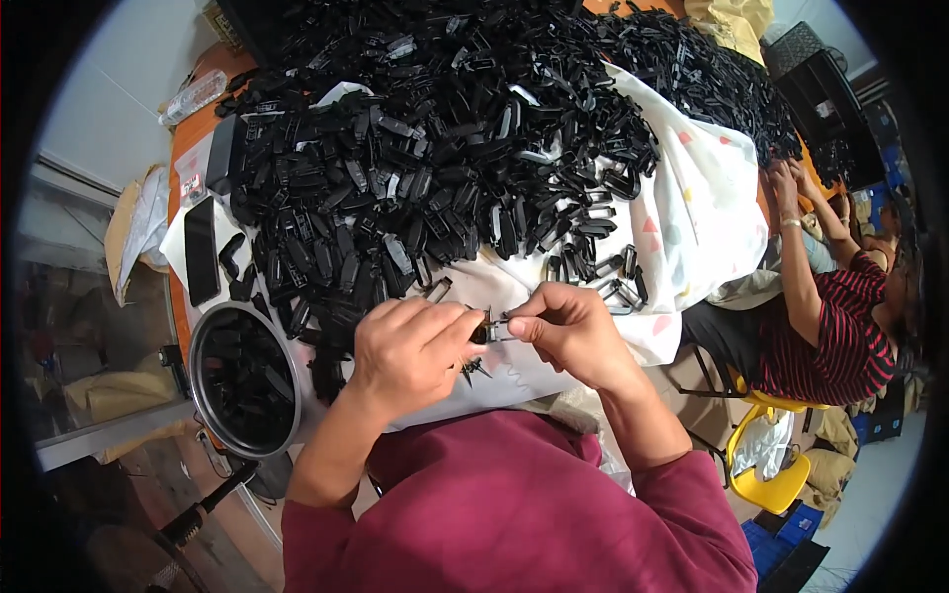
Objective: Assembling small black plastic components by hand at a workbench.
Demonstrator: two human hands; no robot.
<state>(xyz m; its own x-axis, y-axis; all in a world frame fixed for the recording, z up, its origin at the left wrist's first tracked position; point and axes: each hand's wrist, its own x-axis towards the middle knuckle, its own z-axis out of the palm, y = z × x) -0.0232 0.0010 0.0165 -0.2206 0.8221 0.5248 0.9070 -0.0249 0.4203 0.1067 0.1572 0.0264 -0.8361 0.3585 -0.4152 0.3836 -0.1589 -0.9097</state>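
Black clip [491,328] between both hands, bare cloth [554,371] below, pile [445,148] beyond.

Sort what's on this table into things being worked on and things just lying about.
In use: small black part pinched between left hand and right hand; heap of black plastic parts; round metal bowl holding black parts; white cloth.

Lying about: black phone; clear plastic bottle.
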